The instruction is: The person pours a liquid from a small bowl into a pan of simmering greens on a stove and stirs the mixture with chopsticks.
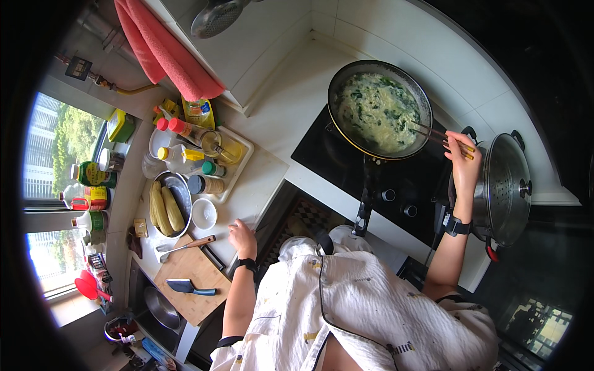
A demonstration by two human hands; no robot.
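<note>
My right hand [460,156] grips a pair of chopsticks [434,132], their tips dipped in a pan of egg and leafy greens in pale broth [378,109]. The frying pan [335,92] stands on a black glass cooktop [315,143], its black handle [365,197] pointing toward me. At the counter's front edge rests my left hand [243,239], fingers loosely curled, with no object visible in it. Nearest to it are a small white bowl [204,214] and a spatula with a wooden handle [185,247].
A lidded steamer pot [503,195] stands right of the cooktop. On the left are a metal bowl [182,195] of corn cobs [166,208] and a tray [241,169] of seasoning bottles. A cleaver [191,286] lies on a wooden cutting board [199,308], beside the sink [153,324].
</note>
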